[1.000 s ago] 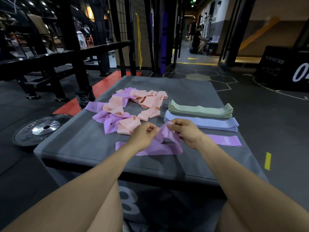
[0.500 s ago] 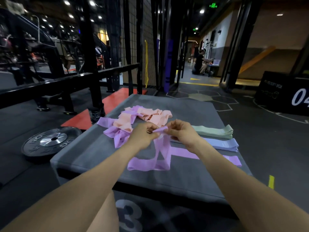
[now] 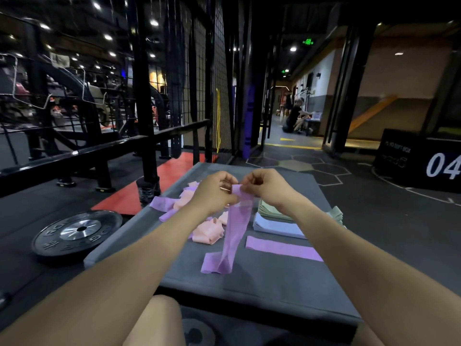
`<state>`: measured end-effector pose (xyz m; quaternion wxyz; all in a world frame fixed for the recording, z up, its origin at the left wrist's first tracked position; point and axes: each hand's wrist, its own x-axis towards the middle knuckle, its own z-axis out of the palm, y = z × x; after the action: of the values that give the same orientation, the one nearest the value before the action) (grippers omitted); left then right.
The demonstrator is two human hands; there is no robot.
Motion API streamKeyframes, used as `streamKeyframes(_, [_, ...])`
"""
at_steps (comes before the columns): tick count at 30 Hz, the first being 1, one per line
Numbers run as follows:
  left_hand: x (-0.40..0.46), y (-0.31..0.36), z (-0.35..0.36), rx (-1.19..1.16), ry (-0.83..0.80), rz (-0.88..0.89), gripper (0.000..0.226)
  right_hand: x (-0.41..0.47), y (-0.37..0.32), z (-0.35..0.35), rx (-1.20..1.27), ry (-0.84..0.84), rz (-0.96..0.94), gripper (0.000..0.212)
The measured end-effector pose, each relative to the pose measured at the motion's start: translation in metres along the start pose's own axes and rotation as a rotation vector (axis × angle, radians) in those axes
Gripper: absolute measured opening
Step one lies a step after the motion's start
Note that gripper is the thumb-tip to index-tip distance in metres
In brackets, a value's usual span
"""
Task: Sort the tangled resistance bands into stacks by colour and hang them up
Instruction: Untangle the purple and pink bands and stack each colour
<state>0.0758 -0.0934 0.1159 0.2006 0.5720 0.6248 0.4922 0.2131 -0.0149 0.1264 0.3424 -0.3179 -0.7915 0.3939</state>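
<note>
Purple band [image 3: 235, 228] pinched by both hands: left [image 3: 215, 192], right [image 3: 268, 187].

We are noting a black weight plate [image 3: 77, 233] lying flat on the floor at our 9 o'clock, just beside the grey padded box [image 3: 274, 283]. A black rack frame [image 3: 147, 101] is standing at 11 o'clock. A black box marked 04 [image 3: 421, 161] is sitting at 2 o'clock. A crouching person [image 3: 294, 118] is showing at 1 o'clock, well apart.

Both hands [image 3: 239, 188] raised higher, purple band [image 3: 235, 228] lifted, lower end trailing on box
</note>
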Motion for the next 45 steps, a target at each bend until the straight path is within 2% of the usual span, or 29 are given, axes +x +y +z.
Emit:
streamKeyframes(5, [-0.002,0.001,0.006,-0.07,-0.078,0.002,0.044,0.0,-0.014,-0.005,0.1,0.053,0.023,0.026])
streamKeyframes(10, [-0.002,0.01,0.02,0.067,-0.055,0.034,0.017,-0.001,-0.021,-0.014,0.197,0.133,0.037,0.024])
streamKeyframes(12, [-0.002,0.013,0.026,0.097,-0.033,0.048,0.02,-0.005,-0.023,-0.02,0.216,0.152,0.037,0.023])
streamKeyframes(16, [0.001,0.019,0.034,0.167,-0.056,0.051,0.021,-0.016,-0.022,-0.036,0.168,0.124,0.037,0.015])
streamKeyframes(19, [0.004,0.02,0.043,0.166,-0.102,0.061,0.024,-0.018,-0.015,-0.046,0.089,0.143,0.042,0.019])
streamKeyframes(22, [0.002,0.018,0.055,0.052,-0.202,0.07,0.012,-0.016,0.0,-0.056,0.057,0.255,0.066,0.023])
streamKeyframes(24, [0.001,0.013,0.064,0.01,-0.298,0.047,0.02,-0.016,0.013,-0.066,0.077,0.356,0.117,0.023])
streamKeyframes(26, [0.001,0.005,0.075,0.065,-0.359,0.016,0.026,-0.019,0.027,-0.078,0.096,0.436,0.161,0.022])
streamKeyframes(28, [0.0,-0.001,0.084,0.102,-0.388,-0.014,0.012,-0.025,0.041,-0.089,0.094,0.497,0.196,0.023])
streamKeyframes(32, [0.005,-0.013,0.095,0.198,-0.411,-0.038,0.013,-0.042,0.076,-0.106,0.111,0.618,0.286,0.02])
streamKeyframes(39, [0.016,-0.049,0.115,0.337,-0.417,-0.045,0.038,-0.069,0.135,-0.115,0.108,0.692,0.456,0.011])
streamKeyframes(45, [0.028,-0.069,0.125,0.493,-0.479,-0.062,0.04,-0.077,0.177,-0.117,0.061,0.686,0.518,0.016])
